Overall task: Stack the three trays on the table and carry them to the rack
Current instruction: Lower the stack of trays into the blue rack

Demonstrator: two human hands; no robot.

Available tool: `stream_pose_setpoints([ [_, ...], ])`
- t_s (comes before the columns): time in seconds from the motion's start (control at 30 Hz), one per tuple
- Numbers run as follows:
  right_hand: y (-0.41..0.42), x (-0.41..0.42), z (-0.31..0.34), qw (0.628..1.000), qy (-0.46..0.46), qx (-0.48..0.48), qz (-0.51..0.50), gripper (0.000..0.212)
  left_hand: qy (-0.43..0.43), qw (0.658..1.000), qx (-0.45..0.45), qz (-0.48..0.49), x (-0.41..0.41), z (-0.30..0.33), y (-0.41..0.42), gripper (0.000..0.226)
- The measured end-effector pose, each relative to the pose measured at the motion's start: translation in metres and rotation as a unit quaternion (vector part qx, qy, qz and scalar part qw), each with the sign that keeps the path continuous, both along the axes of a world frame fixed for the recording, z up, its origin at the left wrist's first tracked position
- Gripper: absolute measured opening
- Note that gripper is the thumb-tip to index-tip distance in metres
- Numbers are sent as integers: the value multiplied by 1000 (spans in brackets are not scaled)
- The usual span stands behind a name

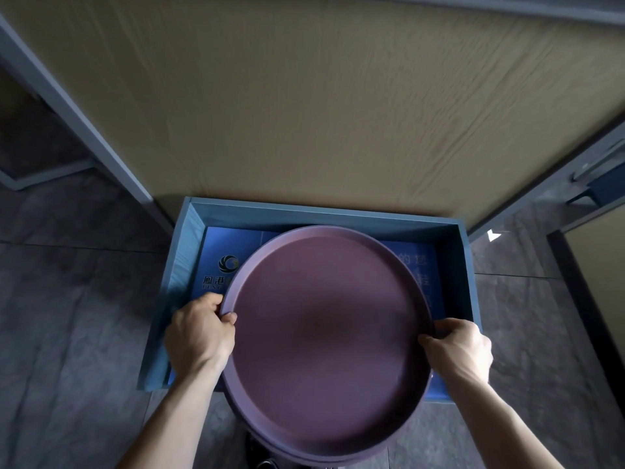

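Head view: left hand [199,333] and right hand [463,350] grip round trays [324,340] over blue bin [468,275]; table [304,113] beyond.

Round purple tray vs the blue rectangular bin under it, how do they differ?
The round purple tray is circular with a low rim; the blue rectangular bin is box-shaped with taller walls. The tray is gripped by the left hand and right hand; the bin is untouched. The tray's inside is bare; the bin's floor shows printed characters. Both are open-topped.

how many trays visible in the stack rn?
1 for certain: the round purple tray, gripped at its rim by the left hand and right hand above the blue rack shelf. A rim edge below hints at more, hidden underneath.
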State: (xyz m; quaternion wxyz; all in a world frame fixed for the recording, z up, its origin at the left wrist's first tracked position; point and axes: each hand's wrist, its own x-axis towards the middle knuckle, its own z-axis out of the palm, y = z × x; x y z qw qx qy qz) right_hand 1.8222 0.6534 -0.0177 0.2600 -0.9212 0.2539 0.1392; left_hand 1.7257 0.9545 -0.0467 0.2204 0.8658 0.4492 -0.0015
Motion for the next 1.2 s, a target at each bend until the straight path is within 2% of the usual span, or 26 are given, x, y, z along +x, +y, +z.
stream_pose_setpoints([
  [0.43, -4, -5, -1, 999, -20, -17, 27, 5, -32, 999, -18, 37, -5, -8, -3, 30],
  [0.63, -2, -14, -6, 998, -67, -6, -4, 25, -55, 998, -1, 34, -6, -11, -6, 30],
  [0.73, 1, -15, -7, 996, -86, 4, -24, 28, -64, 997, 4, 39, -7, -11, -8, 31],
  [1.0, 1, -4, -3, 999, -9, 15, -28, 22, -24, 999, -23, 15, -5, -2, -3, 29],
  [1.2, -6, -20, -5, 999, -27, -35, 28, 15, -25, 999, -42, 16, -13, 2, -2, 26],
])
